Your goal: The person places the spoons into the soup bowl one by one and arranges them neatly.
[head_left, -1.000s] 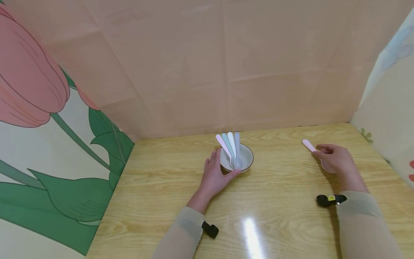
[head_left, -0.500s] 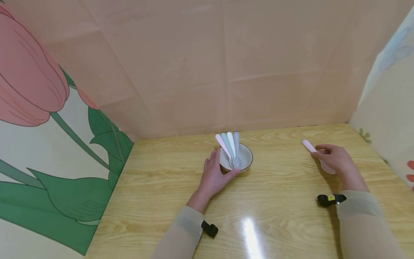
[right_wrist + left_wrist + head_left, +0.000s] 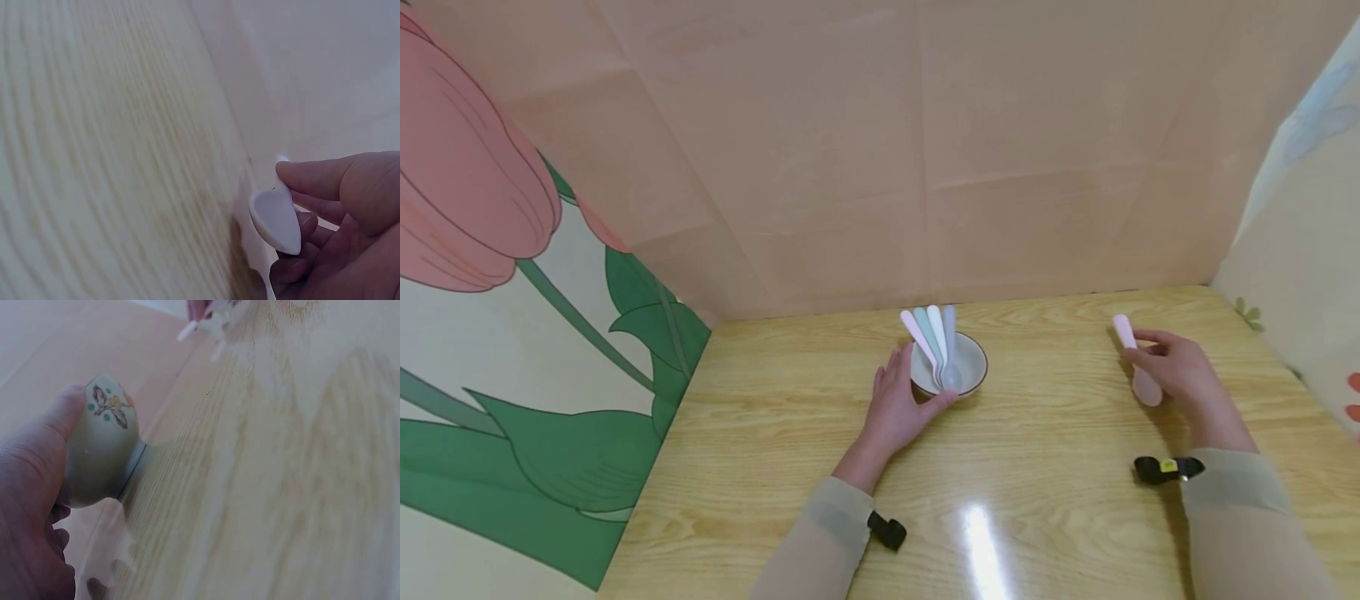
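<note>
- Left wall panel (image 3: pixel 512 333): printed with a large pink tulip and green leaves; it stands along the left edge of the wooden table (image 3: pixel 1037 517).
- Left sleeve (image 3: pixel 820 542): beige, with a black strap at the wrist; the forearm lies across the table surface.
- Left hand (image 3: pixel 898 404): cupped against the near left side of the bowl (image 3: pixel 966 367), thumb on the near rim side, fingers curved round the far left. The left wrist view confirms the thumb (image 3: pixel 65 415) pressed on the bowl's outer wall (image 3: pixel 103 450), which bears a small bird-and-dot motif.
- Bowl: small, white, dark rim, standing upright near the middle of the table, close to the back wall (image 3: pixel 925 150).
- Four spoons (image 3: pixel 934 342): pastel pink, green, white and blue-grey; heads down in the bowl, handles fanned over its far rim.
- Glare patch on the table, near the front edge, between the two sleeves.
- Pink spoon (image 3: pixel 1135 362): well apart from the bowl, on the right side of the table; handle points away from the person, head toward them.
- Right hand (image 3: pixel 1176 371): fingers curled round the pink spoon's middle. The right wrist view shows the spoon head (image 3: pixel 275 219) pinched between thumb and fingers; whether it clears the table I cannot tell.
- Right sleeve (image 3: pixel 1240 517): beige, black strap with a yellow tag.
</note>
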`<state>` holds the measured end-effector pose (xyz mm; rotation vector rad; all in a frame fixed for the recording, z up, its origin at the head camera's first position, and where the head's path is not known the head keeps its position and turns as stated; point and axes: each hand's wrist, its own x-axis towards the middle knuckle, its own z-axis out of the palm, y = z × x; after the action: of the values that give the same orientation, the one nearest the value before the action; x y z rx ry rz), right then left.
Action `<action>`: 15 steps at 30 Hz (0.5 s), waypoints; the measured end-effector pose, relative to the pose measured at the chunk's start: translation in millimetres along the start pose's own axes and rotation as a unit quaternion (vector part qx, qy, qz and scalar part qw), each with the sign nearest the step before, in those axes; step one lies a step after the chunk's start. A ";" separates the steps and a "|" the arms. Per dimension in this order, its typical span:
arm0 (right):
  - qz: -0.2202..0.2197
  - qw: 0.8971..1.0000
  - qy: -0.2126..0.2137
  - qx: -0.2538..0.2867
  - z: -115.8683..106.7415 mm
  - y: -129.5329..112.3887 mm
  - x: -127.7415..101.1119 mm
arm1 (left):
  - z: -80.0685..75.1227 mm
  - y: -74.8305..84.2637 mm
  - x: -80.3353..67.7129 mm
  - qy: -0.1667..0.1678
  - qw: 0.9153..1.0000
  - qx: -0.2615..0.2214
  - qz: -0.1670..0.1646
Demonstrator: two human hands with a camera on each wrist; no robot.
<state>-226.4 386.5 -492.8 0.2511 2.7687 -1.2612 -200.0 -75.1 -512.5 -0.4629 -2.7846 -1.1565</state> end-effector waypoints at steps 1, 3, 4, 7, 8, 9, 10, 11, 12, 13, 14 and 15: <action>-0.001 1.000 -0.002 0.000 0.1 -1.9 -0.9 | 0.1 -0.1 0.1 0.000 1.000 0.000 0.000; -0.002 1.000 -0.005 0.002 0.6 -6.5 -2.9 | 0.3 0.0 0.2 0.001 1.000 0.000 0.001; -0.002 1.000 -0.005 0.005 0.9 -9.1 -4.0 | 0.3 0.1 0.1 0.002 1.000 0.001 0.001; -0.020 1.000 0.001 0.009 3.4 -17.1 -6.6 | -0.1 0.9 0.0 0.002 1.000 0.002 0.001; -0.031 0.999 0.004 0.013 4.6 -19.8 -7.3 | -0.3 1.3 0.0 0.002 1.000 0.001 0.000; -0.039 0.999 0.007 0.018 5.8 -22.5 -8.0 | -0.5 1.6 0.1 0.002 1.000 0.001 0.000; -0.047 0.999 0.008 0.024 7.0 -25.2 -8.7 | -0.7 1.9 0.1 0.001 1.000 0.002 -0.001; -0.058 0.998 0.010 0.029 8.2 -27.9 -9.3 | -0.8 2.2 0.1 0.001 1.000 0.001 -0.001; -0.064 0.997 0.010 0.036 9.3 -30.5 -9.9 | -1.0 2.4 0.1 0.001 1.000 0.001 -0.002; -0.070 0.997 0.010 0.041 10.2 -32.9 -10.6 | -1.1 2.6 0.1 0.001 1.000 0.001 -0.002; -0.072 0.996 0.010 0.047 11.0 -35.3 -11.1 | -1.2 2.8 0.1 0.001 1.000 0.001 -0.002; -0.074 0.996 0.010 0.051 11.5 -37.6 -11.8 | -1.0 2.7 0.2 0.001 1.000 0.001 -0.002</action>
<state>-221.6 352.2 -470.7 0.0656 2.7880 -1.4428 -199.4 -74.0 -509.9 -0.4563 -2.7861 -1.1538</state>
